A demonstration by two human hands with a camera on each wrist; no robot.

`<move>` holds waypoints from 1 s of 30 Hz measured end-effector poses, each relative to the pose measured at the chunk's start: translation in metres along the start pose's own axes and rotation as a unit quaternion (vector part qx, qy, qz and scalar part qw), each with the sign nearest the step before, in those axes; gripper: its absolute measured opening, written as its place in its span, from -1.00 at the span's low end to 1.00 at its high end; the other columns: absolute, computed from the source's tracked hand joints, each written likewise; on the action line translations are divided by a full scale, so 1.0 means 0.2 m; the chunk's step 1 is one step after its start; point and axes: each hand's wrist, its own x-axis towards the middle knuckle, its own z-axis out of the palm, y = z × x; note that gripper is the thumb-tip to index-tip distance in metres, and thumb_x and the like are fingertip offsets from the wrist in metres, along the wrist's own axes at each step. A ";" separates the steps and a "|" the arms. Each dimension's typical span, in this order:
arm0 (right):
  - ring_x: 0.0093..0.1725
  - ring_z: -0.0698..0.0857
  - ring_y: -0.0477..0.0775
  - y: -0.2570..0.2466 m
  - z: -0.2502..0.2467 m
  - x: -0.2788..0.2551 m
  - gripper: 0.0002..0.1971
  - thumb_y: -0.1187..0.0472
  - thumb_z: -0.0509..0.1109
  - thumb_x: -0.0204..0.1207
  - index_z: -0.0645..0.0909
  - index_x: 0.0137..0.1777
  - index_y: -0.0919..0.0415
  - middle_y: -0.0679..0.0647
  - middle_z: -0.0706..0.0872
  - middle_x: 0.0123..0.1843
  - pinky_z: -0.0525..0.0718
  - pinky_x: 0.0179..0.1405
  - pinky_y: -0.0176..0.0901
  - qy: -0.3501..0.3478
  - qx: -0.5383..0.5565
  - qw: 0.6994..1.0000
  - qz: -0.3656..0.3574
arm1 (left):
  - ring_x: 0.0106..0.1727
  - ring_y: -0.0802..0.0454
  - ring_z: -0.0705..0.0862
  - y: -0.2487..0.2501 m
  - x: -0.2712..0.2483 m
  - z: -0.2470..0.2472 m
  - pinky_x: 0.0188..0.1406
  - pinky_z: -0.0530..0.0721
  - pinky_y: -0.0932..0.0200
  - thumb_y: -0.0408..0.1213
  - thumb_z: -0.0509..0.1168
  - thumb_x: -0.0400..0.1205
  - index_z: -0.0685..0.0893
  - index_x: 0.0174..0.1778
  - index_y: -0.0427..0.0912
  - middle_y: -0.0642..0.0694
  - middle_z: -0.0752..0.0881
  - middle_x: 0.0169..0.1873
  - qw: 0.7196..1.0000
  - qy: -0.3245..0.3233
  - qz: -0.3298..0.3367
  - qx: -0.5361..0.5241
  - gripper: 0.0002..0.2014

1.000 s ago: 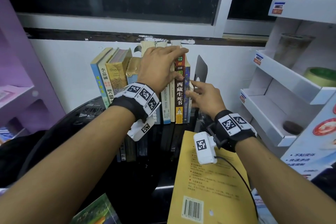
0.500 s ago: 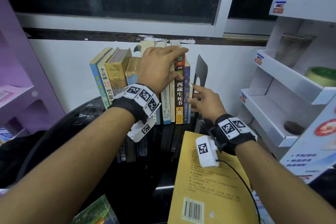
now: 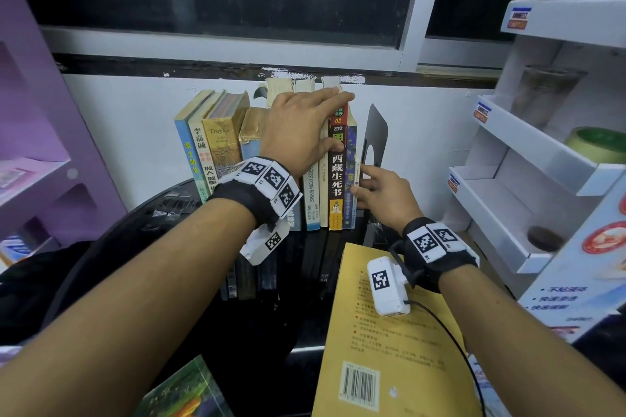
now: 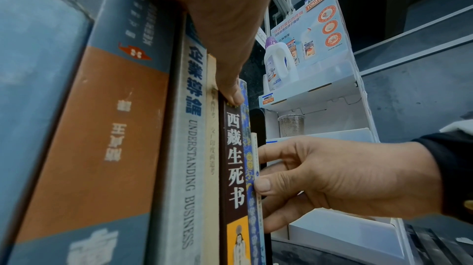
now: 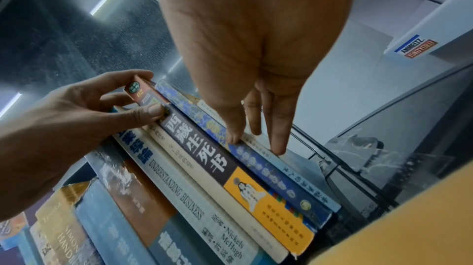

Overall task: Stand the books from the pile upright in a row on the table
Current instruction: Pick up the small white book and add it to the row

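Observation:
A row of upright books stands against the wall at the back of the black glass table (image 3: pixel 152 223). My left hand (image 3: pixel 333 122) lies over the tops of the books. Its fingers hook over the brown book (image 3: pixel 337 179) (image 4: pixel 234 158) (image 5: pixel 204 152) and its thumb presses that spine. At the row's right end my right hand (image 3: pixel 360 179) (image 5: pixel 256 144) pinches a thin pale book (image 3: pixel 355 173) (image 5: pixel 302 176), thumb at the spine and fingers on its right cover. A blue patterned book (image 3: pixel 350 152) stands between the two. A yellow book (image 3: pixel 389 349) lies flat under my right wrist.
A black bookend (image 3: pixel 376 129) stands just right of the row, close to the thin book. A white display rack (image 3: pixel 508 152) fills the right side and a purple shelf unit (image 3: pixel 34 145) the left. A green-covered book (image 3: pixel 183 393) lies at the near table edge.
My right hand has drawn slightly down and toward me along the thin pale book. My left hand stays on the book tops.

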 end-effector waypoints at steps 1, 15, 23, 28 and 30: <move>0.14 0.79 0.05 -0.01 0.00 -0.01 -0.55 0.31 0.42 0.59 0.56 0.47 0.05 0.12 0.80 0.19 0.74 0.22 0.12 -0.004 -0.004 1.000 0.005 | 0.48 -0.01 0.47 0.00 0.00 0.00 0.46 0.26 -0.04 0.14 0.40 0.50 0.30 0.58 0.18 0.11 0.44 0.54 1.000 -0.003 0.001 0.006 -0.28; 0.17 0.71 0.02 -0.13 -0.07 -0.10 -0.49 0.17 0.39 0.61 0.46 0.55 0.13 0.12 0.75 0.30 0.55 0.02 -0.41 -0.011 -0.088 0.996 0.029 | 0.57 -0.05 0.36 0.03 -0.05 -0.11 0.59 0.20 -0.05 -0.09 0.29 0.58 0.27 0.61 0.08 -0.01 0.40 0.57 0.999 -0.041 -0.012 -0.010 -0.36; 0.20 0.65 0.02 -0.22 -0.10 -0.20 -0.48 0.20 0.37 0.63 0.39 0.58 0.17 0.16 0.67 0.40 0.59 0.12 -0.27 -0.025 -0.113 0.993 0.035 | 0.58 -0.05 0.32 0.00 -0.14 -0.22 0.61 0.20 -0.10 -0.09 0.30 0.58 0.31 0.58 0.05 -0.04 0.40 0.56 0.999 -0.023 -0.021 -0.009 -0.38; 0.25 0.64 0.04 -0.28 -0.12 -0.27 -0.49 0.21 0.36 0.63 0.40 0.58 0.18 0.16 0.64 0.43 0.50 0.06 -0.35 -0.022 -0.124 0.992 0.030 | 0.53 -0.06 0.38 -0.02 -0.25 -0.30 0.56 0.26 -0.12 -0.11 0.29 0.59 0.42 0.52 -0.03 -0.08 0.47 0.50 1.000 -0.002 -0.011 -0.021 -0.46; 0.32 0.63 0.08 -0.29 -0.12 -0.29 -0.48 0.19 0.37 0.63 0.40 0.57 0.19 0.17 0.64 0.43 0.51 0.11 -0.29 -0.019 -0.123 0.992 0.031 | 0.47 -0.08 0.43 -0.03 -0.30 -0.32 0.51 0.31 -0.10 -0.13 0.28 0.58 0.46 0.48 -0.04 -0.08 0.51 0.45 1.000 -0.004 -0.008 -0.020 -0.50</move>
